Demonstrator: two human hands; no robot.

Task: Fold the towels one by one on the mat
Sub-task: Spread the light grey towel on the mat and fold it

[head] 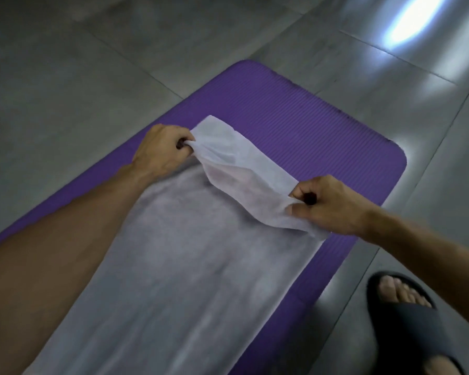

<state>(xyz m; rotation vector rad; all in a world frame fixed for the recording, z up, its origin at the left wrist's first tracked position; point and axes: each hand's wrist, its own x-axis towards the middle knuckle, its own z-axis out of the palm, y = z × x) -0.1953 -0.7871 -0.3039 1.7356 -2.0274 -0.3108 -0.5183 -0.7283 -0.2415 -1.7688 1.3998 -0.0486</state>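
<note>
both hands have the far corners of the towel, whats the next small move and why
Probably draw the far edge back toward the body: left hand and right hand each pinch a lifted far corner, while the rest of the towel lies flat along the mat.

The scene is dim and grey-toned. A strong white glare streaks the floor (pixel 65 77) beyond the far right corner of the mat (pixel 309 123), and softer sheen spreads over the tiles toward that corner. A pale halo rims the mat's right edge. Beside that edge, the sandal (pixel 406 326) sits in deep shadow. The whole picture is soft, with smeared detail. Tile lines bend near the frame's borders.
</note>
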